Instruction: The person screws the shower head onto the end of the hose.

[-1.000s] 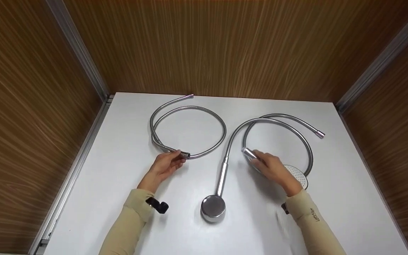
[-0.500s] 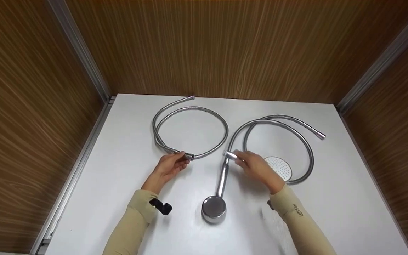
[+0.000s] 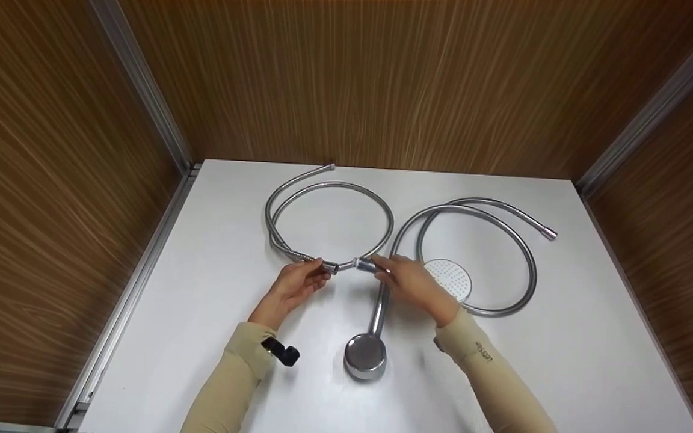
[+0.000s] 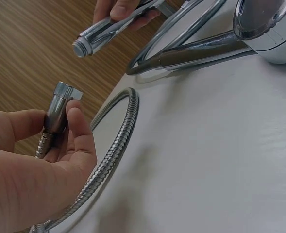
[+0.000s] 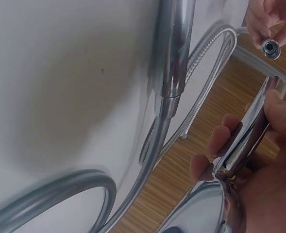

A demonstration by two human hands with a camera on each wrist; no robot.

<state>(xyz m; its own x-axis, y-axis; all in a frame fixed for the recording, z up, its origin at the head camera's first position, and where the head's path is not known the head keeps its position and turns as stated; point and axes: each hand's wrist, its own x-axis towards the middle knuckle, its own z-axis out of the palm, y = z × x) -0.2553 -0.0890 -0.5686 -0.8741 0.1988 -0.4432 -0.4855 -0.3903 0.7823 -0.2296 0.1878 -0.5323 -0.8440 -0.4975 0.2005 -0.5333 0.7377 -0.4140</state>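
Observation:
My left hand [image 3: 291, 287] pinches the chrome connector [image 4: 57, 109] at one end of a ribbed metal shower hose [image 3: 391, 216], its open socket facing right. With fingers wrapped round the handle [image 5: 249, 128], my right hand [image 3: 414, 282] holds a chrome shower head; its wide white spray face [image 3: 449, 280] shows in the head view. The threaded handle end [image 4: 80, 47] points at the connector, with a small gap between the two. Part of the handle is hidden by my right fingers.
A second chrome shower head [image 3: 365, 356] lies on the white table [image 3: 160, 337] at front centre, joined to a smooth coiled hose [image 3: 530, 270] on the right. The ribbed hose's far end [image 3: 330, 166] lies near the back edge. Wood-grain panels [image 3: 346, 84] enclose the back and sides.
My right hand has carried the shower head leftward, over the second one's handle, bringing its threaded end close to the hose connector. My left hand has shifted slightly right, still pinching the connector.

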